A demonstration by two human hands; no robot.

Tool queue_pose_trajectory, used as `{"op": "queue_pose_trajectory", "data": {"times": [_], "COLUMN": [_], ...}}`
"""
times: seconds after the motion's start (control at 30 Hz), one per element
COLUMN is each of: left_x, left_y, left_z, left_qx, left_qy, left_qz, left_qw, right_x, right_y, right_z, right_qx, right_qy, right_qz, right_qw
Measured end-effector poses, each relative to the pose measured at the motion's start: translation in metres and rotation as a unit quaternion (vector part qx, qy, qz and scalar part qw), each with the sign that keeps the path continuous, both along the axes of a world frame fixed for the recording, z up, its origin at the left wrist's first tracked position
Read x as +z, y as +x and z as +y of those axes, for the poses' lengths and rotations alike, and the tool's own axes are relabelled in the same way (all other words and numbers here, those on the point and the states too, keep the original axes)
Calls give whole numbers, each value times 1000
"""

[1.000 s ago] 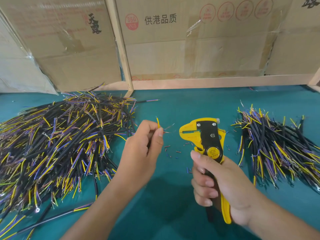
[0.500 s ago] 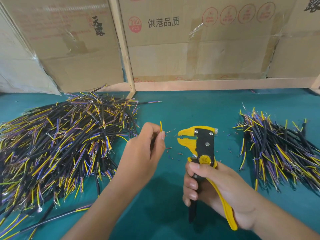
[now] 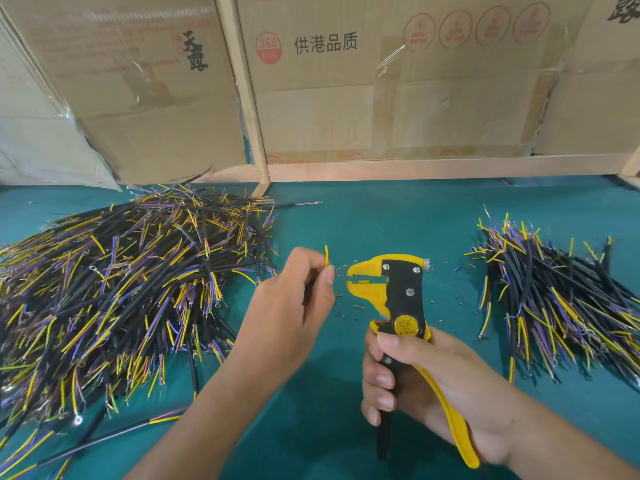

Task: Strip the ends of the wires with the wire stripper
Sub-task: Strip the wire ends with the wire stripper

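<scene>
I see a teal table surface that runs across the whole view. Behind it stand big cardboard boxes with printed red round stamps and dark characters, some faces covered with clear tape or film, and a light wooden frame goes along their bottom with one slanted post between two boxes. At the far left there is a pale sheet, maybe a plastic bag, but it is too blurred for me to tell.
</scene>
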State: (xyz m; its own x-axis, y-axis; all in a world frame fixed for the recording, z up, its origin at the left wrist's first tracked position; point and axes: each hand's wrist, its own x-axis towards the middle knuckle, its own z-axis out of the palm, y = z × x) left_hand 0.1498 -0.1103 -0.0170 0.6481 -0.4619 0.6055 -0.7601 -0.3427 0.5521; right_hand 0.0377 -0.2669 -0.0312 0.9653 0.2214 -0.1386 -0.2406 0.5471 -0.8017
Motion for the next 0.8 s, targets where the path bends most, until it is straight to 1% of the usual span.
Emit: {"op": "queue_pose_trajectory", "data": {"times": [0.8], "left_x": [1], "left_y": [-7], "left_z": [-3], "left_qx": [-24], "left_qy": [10], "left_qz": [12], "left_qw": [1000], "right_x": [-2], "right_y": [-2], "right_z": [4], "right_qx": [5], "right_qy": [-3], "right_qz": [-4], "right_qw": [1000]}}
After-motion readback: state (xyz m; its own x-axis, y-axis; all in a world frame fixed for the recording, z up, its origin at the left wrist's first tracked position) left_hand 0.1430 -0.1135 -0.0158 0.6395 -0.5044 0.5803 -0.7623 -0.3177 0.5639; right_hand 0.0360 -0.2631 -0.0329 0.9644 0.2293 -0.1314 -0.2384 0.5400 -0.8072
